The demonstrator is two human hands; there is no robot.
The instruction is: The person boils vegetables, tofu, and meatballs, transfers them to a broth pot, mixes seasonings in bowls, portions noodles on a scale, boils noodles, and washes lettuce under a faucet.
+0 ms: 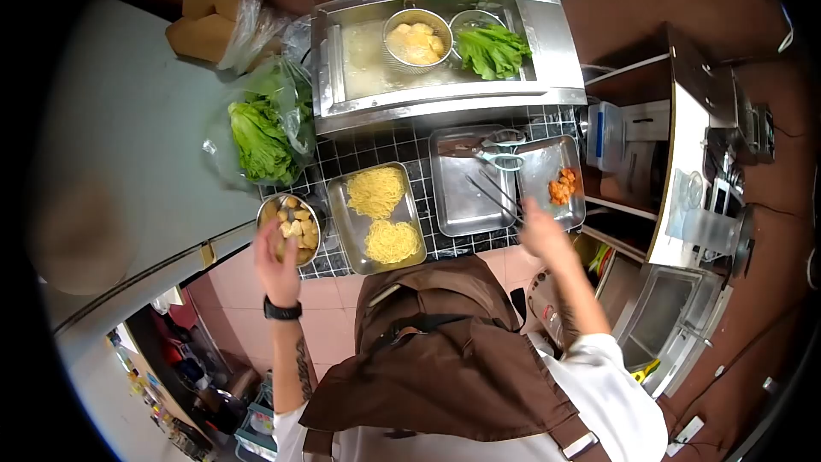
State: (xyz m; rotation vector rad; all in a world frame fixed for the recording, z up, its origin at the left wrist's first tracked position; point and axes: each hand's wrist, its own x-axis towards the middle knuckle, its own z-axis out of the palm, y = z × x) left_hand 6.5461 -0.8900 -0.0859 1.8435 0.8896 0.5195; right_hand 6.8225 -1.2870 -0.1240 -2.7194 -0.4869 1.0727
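My left hand (278, 267), with a black band on its wrist, is over the near side of a round metal bowl (315, 255). Its fingers are apart above the pale golden chunks (297, 228) inside; whether they touch any is unclear. My right hand (544, 234) is closed around the near end of dark, slim tongs (496, 198). Their two tips point up and left over a metal tray (457, 214). Scissors with pale blue handles (500, 159) lie across that tray's far end. Reddish-orange pieces (562, 186) sit in the tray on the right.
Two noodle portions (376, 192) lie in another tray (341, 244). Behind stands a metal cooker (547, 43) with liquid and two strainer baskets, one holding pale yellow pieces (416, 41), the other lettuce (493, 51). Bagged lettuce (259, 139) and an open cardboard box (205, 21) are at left.
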